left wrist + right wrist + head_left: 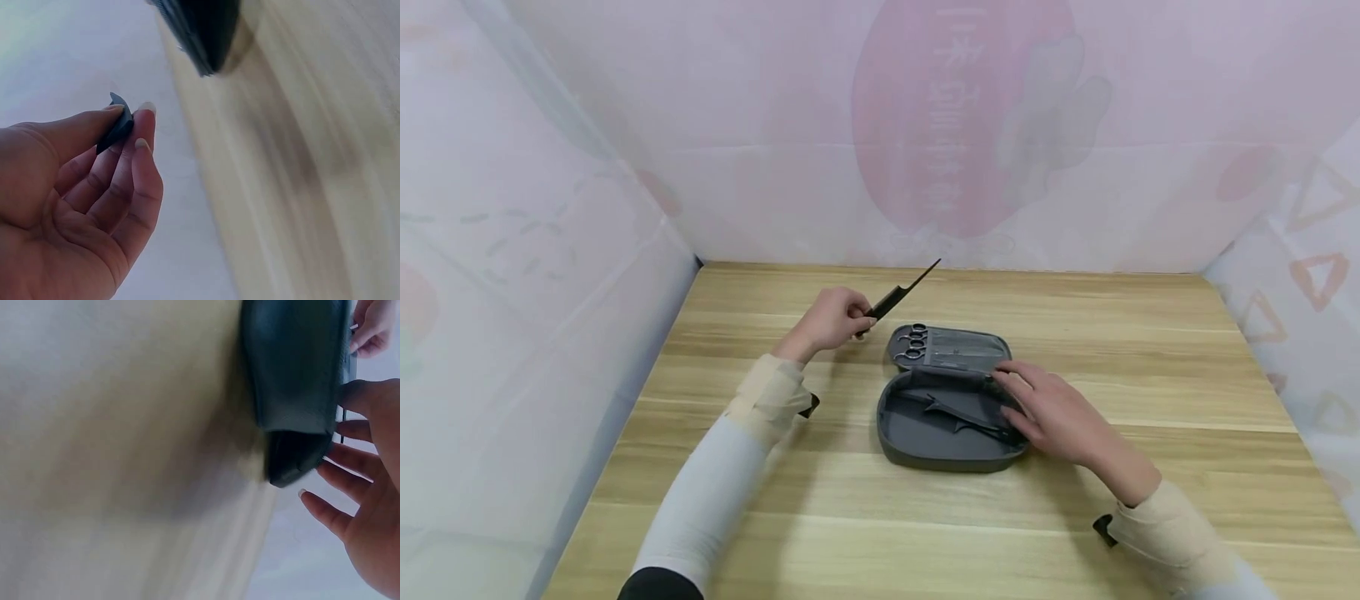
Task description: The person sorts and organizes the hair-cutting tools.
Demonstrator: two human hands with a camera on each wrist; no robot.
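Observation:
A grey zip case [925, 446] lies open on the wooden table [880, 533]. Its far half holds scissors [913, 342] in straps; a black clip [958, 412] lies in the near half. My left hand [833, 319] pinches a black tail comb [898, 296] just left of the case, the thin tail pointing up and to the right. In the left wrist view the comb's end [117, 128] sits between thumb and fingers. My right hand [1048, 408] rests with straight fingers on the case's right side; the right wrist view shows those fingers [350, 434] against the case [294, 375].
Pale printed sheets [535, 250] wall the table on the left, back and right. Bare wood stretches in front of the case and to its right.

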